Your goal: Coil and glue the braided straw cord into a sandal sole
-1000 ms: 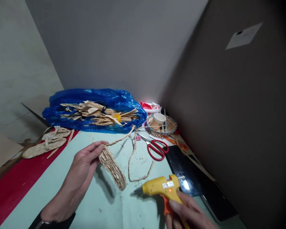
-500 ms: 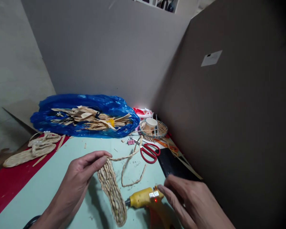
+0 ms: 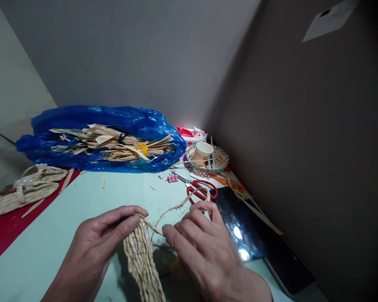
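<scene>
The left hand (image 3: 101,241) has its thumb and forefinger drawn together in a pinch on the top end of a woven strip piece (image 3: 144,264), which hangs down from those fingertips and runs out of view below. A thin braided cord (image 3: 153,228) leaves the same pinch and slants down to the right hand (image 3: 208,251), whose thumb and forefinger grasp it just beside the piece; the short stretch between the two grips looks nearly straight. The right hand's other fingers are bent and bunched, and whether they press on the cord I cannot tell. More cord shows above its knuckles, crossing the red handles of the scissors (image 3: 204,189) and curving back down to the gap between the hands. Under the right palm sits a yellow shape (image 3: 178,268), too shaded to make out. Beyond the right fingers lie a pink binder clip (image 3: 172,178) and a woven basket (image 3: 221,160) with a white cup (image 3: 203,150); a dark glossy slab (image 3: 239,228) lies to their right. Farther off from the left fingers, a blue plastic bag (image 3: 97,113) surrounds bundled dry strips (image 3: 111,140)
</scene>
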Action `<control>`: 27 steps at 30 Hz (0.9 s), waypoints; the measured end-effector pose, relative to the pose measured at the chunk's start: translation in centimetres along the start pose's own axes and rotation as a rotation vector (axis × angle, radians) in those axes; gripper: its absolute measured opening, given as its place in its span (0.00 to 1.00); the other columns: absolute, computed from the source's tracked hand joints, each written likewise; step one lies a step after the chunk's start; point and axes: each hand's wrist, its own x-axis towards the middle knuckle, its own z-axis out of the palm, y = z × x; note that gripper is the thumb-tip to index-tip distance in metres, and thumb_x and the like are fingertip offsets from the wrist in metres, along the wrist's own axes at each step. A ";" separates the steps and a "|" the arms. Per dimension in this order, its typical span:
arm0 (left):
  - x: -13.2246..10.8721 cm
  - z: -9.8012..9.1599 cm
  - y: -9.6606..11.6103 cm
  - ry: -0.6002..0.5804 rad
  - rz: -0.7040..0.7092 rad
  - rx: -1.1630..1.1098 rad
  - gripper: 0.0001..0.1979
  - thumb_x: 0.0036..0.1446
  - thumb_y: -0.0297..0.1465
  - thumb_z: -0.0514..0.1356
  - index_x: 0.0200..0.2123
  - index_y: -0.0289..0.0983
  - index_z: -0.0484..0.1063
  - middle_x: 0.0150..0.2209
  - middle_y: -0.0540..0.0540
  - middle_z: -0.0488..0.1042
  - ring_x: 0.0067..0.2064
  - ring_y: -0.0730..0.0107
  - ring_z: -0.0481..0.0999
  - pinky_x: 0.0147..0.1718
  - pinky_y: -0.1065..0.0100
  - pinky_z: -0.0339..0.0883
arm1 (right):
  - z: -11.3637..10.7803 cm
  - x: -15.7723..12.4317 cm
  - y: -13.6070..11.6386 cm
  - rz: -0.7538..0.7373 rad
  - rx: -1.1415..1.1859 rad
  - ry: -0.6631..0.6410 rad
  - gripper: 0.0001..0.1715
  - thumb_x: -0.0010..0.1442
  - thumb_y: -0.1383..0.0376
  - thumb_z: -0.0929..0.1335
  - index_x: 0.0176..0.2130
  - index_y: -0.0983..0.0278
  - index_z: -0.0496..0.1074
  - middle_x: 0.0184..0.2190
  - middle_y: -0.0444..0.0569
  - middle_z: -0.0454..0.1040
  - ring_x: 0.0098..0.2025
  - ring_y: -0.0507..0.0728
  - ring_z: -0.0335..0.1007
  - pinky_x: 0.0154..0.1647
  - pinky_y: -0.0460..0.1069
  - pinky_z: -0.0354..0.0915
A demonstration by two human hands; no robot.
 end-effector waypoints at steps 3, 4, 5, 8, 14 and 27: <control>0.0 0.0 -0.5 0.028 -0.008 0.013 0.19 0.33 0.52 0.75 0.26 0.47 0.87 0.36 0.42 0.87 0.44 0.50 0.81 0.44 0.67 0.76 | 0.5 -0.1 -0.4 -0.025 -0.024 0.046 0.20 0.73 0.76 0.58 0.41 0.72 0.76 0.25 0.45 0.75 0.29 0.54 0.63 0.43 0.55 0.58; 0.1 0.0 -0.7 0.030 -0.007 0.012 0.19 0.34 0.52 0.75 0.27 0.47 0.87 0.36 0.43 0.87 0.44 0.49 0.81 0.45 0.66 0.76 | 0.7 -0.1 -0.6 -0.025 -0.021 0.052 0.19 0.72 0.77 0.58 0.40 0.73 0.76 0.25 0.45 0.75 0.28 0.54 0.62 0.42 0.54 0.58; 0.1 0.0 -0.8 0.029 -0.010 0.009 0.18 0.35 0.51 0.75 0.28 0.47 0.87 0.37 0.43 0.87 0.46 0.49 0.81 0.45 0.66 0.76 | 0.8 -0.1 -0.7 -0.019 -0.011 0.049 0.19 0.71 0.78 0.58 0.38 0.73 0.76 0.25 0.45 0.75 0.28 0.53 0.62 0.41 0.54 0.58; 0.0 0.1 -1.2 0.031 -0.016 -0.002 0.17 0.37 0.49 0.75 0.30 0.48 0.87 0.39 0.45 0.87 0.47 0.50 0.81 0.46 0.66 0.76 | 1.5 -0.2 -1.1 -0.009 0.013 0.069 0.19 0.70 0.78 0.60 0.34 0.72 0.76 0.23 0.45 0.74 0.27 0.53 0.62 0.41 0.53 0.58; -0.1 0.6 -0.9 0.053 0.012 0.054 0.14 0.38 0.48 0.74 0.27 0.48 0.87 0.37 0.45 0.88 0.45 0.50 0.82 0.46 0.64 0.77 | 2.0 -0.6 -1.5 -0.011 -0.009 0.069 0.21 0.72 0.77 0.61 0.30 0.69 0.76 0.21 0.41 0.70 0.26 0.51 0.59 0.41 0.51 0.59; -0.1 0.5 -1.7 0.077 0.018 0.070 0.14 0.38 0.47 0.74 0.28 0.47 0.87 0.40 0.43 0.88 0.48 0.44 0.83 0.52 0.56 0.77 | 2.4 -0.7 -2.1 0.026 0.043 0.075 0.23 0.68 0.80 0.63 0.23 0.65 0.69 0.21 0.42 0.67 0.27 0.52 0.57 0.39 0.51 0.58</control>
